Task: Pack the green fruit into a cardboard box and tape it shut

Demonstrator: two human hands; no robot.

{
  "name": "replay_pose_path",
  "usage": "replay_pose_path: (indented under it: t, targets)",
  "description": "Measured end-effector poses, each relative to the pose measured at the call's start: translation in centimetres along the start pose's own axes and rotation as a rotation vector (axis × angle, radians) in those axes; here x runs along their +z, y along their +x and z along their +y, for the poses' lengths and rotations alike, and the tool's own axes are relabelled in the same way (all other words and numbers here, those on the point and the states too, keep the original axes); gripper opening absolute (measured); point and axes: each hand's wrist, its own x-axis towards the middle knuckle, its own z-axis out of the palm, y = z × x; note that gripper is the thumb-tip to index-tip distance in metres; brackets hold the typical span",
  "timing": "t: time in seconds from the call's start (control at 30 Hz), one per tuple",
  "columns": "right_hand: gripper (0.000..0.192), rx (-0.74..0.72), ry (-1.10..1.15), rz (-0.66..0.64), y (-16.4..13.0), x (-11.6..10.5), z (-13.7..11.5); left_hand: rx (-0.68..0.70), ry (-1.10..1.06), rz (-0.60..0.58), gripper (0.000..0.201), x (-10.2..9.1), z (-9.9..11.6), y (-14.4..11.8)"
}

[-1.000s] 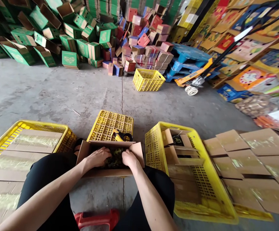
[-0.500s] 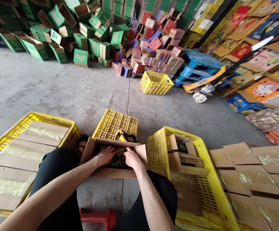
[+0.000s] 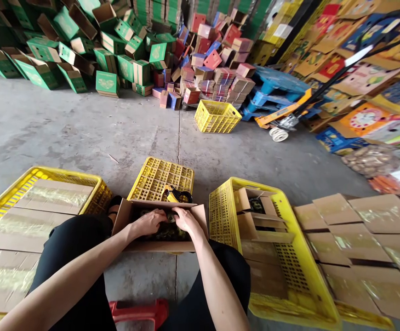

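Note:
An open cardboard box (image 3: 158, 246) sits on the floor between my knees, filled with dark green items (image 3: 167, 231). My left hand (image 3: 148, 221) rests inside it on the left, fingers curled over the contents. My right hand (image 3: 185, 219) reaches into the far side of the box, fingers bent down near its back flap. Whether either hand grips anything is hidden. Just behind the box, a tape dispenser (image 3: 175, 195) lies on an upturned yellow crate (image 3: 158, 177).
A yellow crate (image 3: 44, 174) of taped cartons stands at my left, another yellow crate (image 3: 289, 257) with open cartons at my right, and more sealed cartons (image 3: 362, 239) beyond it. Green and red boxes (image 3: 124, 50), a yellow basket (image 3: 217, 116) and a pallet jack (image 3: 282, 117) lie farther off. A red stool (image 3: 141, 312) is under me.
My right hand has moved toward the back edge of the box; my left hand has shifted slightly. The view has swung a little.

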Motion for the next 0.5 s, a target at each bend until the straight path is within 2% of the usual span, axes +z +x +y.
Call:
replay_pose_path:
  t: [0.13,0.23,0.3,0.5]
  targets:
    - [0.045,0.007,-0.073,0.031,-0.8,-0.7,-0.1,-0.032,0.057,-0.030,0.060,0.4,-0.1,-0.3]
    - [0.045,-0.068,-0.099,-0.002,-1.0,-1.0,0.1,-0.075,0.096,-0.039,0.062,0.6,-0.2,-0.7]
    - [0.044,-0.094,-0.115,-0.068,-0.8,-0.6,0.2,-0.087,0.116,-0.048,0.064,0.7,-0.1,-0.8]
    - [0.038,-0.029,-0.147,-0.223,0.5,2.1,0.0,-0.101,0.161,-0.096,0.062,1.1,0.2,-0.9]
